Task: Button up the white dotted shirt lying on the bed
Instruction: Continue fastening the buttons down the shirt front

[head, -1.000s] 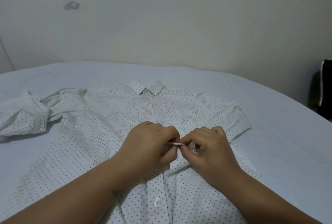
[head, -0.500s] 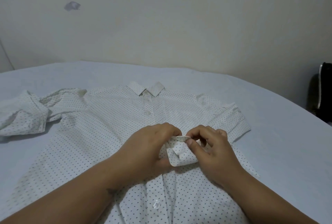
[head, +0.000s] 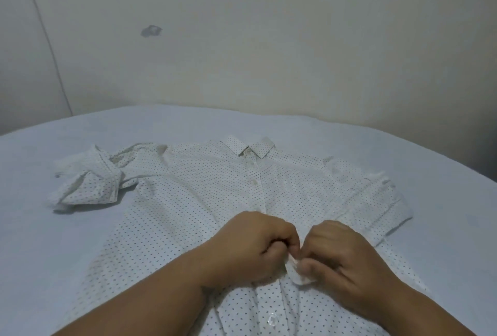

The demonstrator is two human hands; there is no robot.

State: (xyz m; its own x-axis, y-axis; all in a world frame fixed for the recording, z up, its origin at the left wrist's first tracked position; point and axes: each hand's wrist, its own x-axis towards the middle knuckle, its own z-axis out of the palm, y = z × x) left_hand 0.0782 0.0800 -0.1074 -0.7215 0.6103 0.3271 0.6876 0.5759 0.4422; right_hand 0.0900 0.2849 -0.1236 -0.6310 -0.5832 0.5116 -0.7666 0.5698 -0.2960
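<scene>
my left hand [head: 258,247] and right hand [head: 347,257]: grip clamped on shirt [head: 188,201] placket | cloth soft, light, slips easily | hold edge close beside buttonhole

Shirt [head: 188,201] hem below frame edge

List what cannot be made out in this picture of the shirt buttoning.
- Head view: the button being fastened is hidden between the left hand and right hand, which pinch the placket of the shirt.
- The shirt's hem is cut off by the bottom edge.
- The button below the hands: whether it is done up is too blurred to tell.
- The sleeve is crumpled, its cuff unclear.
</scene>
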